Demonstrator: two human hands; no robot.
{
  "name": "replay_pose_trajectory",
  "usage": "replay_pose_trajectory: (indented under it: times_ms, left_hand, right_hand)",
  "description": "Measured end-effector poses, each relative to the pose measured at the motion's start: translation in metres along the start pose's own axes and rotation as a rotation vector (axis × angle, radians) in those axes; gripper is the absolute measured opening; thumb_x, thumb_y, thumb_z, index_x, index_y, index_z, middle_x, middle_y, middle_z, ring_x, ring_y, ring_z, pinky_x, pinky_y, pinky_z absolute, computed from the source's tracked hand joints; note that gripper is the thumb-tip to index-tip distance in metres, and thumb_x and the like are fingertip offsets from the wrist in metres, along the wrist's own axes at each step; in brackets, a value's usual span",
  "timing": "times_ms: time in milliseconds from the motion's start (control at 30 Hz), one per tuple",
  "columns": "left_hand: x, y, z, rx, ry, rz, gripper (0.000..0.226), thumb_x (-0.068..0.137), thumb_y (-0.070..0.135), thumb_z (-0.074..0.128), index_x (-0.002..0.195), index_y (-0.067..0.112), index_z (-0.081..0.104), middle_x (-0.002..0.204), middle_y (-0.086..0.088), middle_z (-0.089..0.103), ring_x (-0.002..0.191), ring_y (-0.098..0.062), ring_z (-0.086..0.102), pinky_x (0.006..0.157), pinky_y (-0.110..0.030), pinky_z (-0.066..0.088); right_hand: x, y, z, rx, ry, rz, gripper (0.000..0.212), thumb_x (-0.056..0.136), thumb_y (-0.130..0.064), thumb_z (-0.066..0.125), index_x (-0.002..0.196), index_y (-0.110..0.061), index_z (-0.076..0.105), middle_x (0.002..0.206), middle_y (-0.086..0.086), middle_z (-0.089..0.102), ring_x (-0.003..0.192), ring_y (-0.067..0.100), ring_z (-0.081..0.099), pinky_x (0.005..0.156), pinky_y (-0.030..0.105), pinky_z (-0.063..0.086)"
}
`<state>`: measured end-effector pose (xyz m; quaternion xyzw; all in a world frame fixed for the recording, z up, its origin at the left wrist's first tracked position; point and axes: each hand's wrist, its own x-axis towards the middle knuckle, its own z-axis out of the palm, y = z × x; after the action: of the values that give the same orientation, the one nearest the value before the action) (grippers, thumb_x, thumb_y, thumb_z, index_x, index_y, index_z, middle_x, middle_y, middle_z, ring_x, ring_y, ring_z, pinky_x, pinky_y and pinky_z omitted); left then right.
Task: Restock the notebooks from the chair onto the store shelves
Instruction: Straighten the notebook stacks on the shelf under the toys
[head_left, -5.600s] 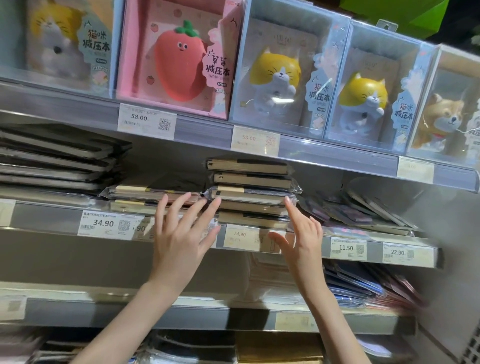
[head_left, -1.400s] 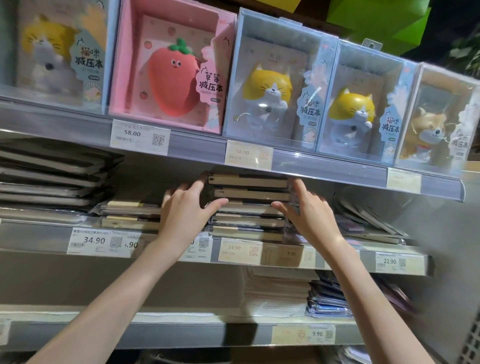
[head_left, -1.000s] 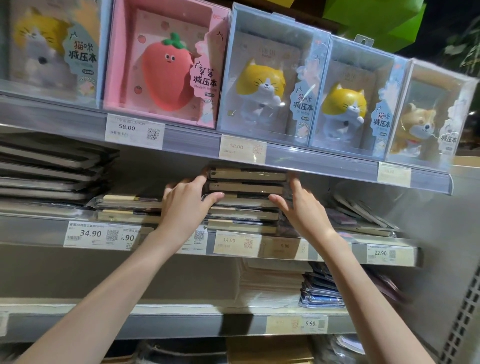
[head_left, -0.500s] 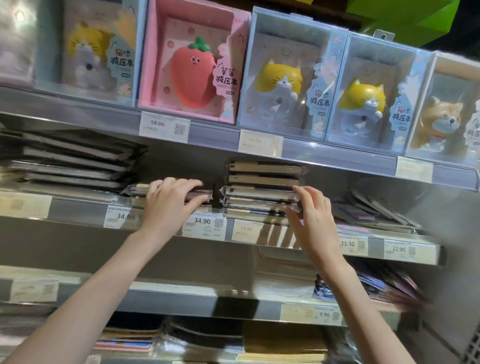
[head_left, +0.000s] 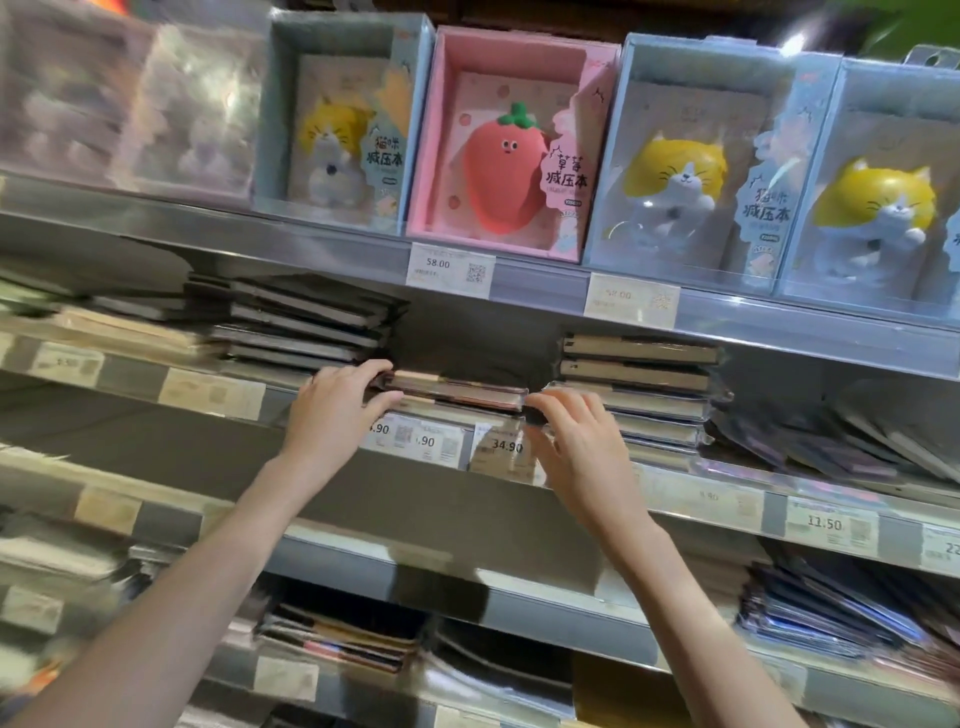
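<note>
A: Status?

B: On the middle shelf (head_left: 130, 376), left of the tall stack (head_left: 636, 384), the low notebook stack (head_left: 457, 392) sits at the front edge. The grip of our left hand (head_left: 332, 410) wraps its left end; that of our right hand (head_left: 576, 441) pinches its right corner.

A: Hazards?

B: If we push unevenly, the notebooks may skew and slide off. Our right wrist may knock the price label (head_left: 506, 447) loose.

Pink strawberry box (head_left: 514, 78) between blue cat boxes (head_left: 711, 78)
</note>
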<state>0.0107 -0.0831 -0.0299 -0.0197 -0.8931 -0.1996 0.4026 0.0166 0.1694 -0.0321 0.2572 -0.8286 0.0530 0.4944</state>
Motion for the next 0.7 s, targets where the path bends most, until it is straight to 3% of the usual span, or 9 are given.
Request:
replay_pose_trajectory:
  times_ms: [133, 300, 567, 700]
  left_hand:
    - [0.007, 0.003, 0.000, 0.174, -0.126, 0.027, 0.052, 0.090, 0.050, 0.047, 0.134, 0.024, 0.046, 0.105, -0.012, 0.065, 0.105, -0.030, 0.052, 0.091, -0.036, 0.033]
    - [0.019, 0.001, -0.002, -0.024, -0.270, 0.009, 0.051, 0.091, 0.047, 0.049, 0.138, 0.028, 0.041, 0.124, -0.005, 0.061, 0.117, -0.027, 0.050, 0.103, -0.035, 0.023]
    - [0.033, -0.003, 0.002, -0.134, -0.283, 0.009, 0.037, 0.091, 0.042, 0.051, 0.125, 0.027, 0.057, 0.117, 0.004, 0.065, 0.117, -0.022, 0.051, 0.101, -0.037, 0.025]
    - [0.033, -0.001, 0.002, -0.198, -0.265, -0.003, 0.032, 0.090, 0.038, 0.055, 0.119, 0.026, 0.062, 0.109, 0.003, 0.068, 0.112, -0.022, 0.055, 0.104, -0.040, 0.030]
  right_hand:
    - [0.009, -0.004, 0.009, -0.074, 0.014, -0.024, 0.035, 0.079, -0.018, 0.071, 0.112, -0.016, 0.061, 0.110, 0.003, 0.063, 0.101, 0.026, 0.055, 0.081, 0.038, 0.047]
    - [0.011, 0.005, 0.019, -0.145, 0.087, -0.052, 0.039, 0.076, -0.020, 0.075, 0.113, -0.018, 0.064, 0.109, 0.002, 0.065, 0.099, 0.023, 0.045, 0.076, 0.037, 0.045]
    - [0.019, 0.018, 0.027, -0.320, 0.149, -0.197, 0.034, 0.081, -0.028, 0.070, 0.113, -0.017, 0.064, 0.107, 0.002, 0.066, 0.097, 0.024, 0.040, 0.080, 0.037, 0.031]
    - [0.023, 0.019, 0.027, -0.288, 0.166, -0.201, 0.029, 0.084, -0.032, 0.057, 0.108, -0.018, 0.066, 0.101, -0.003, 0.067, 0.093, 0.022, 0.040, 0.079, 0.037, 0.030]
